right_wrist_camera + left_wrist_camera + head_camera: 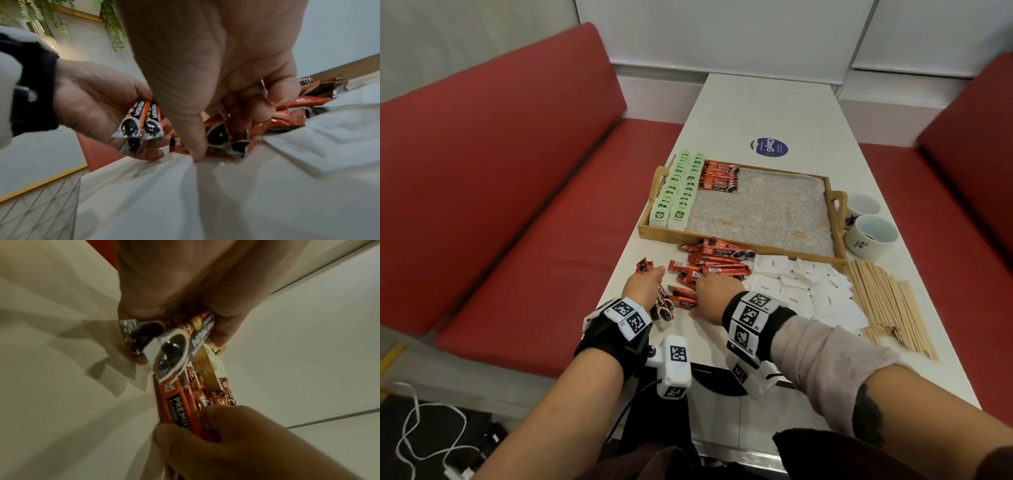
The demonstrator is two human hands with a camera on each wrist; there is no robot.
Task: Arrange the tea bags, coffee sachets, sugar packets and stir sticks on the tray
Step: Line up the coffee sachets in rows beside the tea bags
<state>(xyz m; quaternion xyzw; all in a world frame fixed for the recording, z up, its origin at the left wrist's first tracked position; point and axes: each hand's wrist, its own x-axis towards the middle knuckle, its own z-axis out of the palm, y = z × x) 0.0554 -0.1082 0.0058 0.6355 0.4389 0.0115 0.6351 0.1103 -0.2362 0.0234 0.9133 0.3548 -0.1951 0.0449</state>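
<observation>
A wooden tray (664, 236) holds two rows of green tea bags (674, 192) along its left side, with a row of red coffee sachets (719, 176) beside them. Loose coffee sachets (715, 260) lie heaped on the table in front of the tray. My left hand (650, 284) grips a bundle of sachets (174, 340) at the table's left edge. My right hand (705, 291) reaches into the heap, its fingers (259, 110) curled round sachets (218, 134). White sugar packets (801, 287) and wooden stir sticks (887, 301) lie to the right.
Two white cups (869, 236) stand right of the tray. The narrow white table (774, 113) has a round blue sticker (768, 147) behind the tray. Red bench seats (517, 205) flank both sides. Cables lie on the floor at lower left (431, 428).
</observation>
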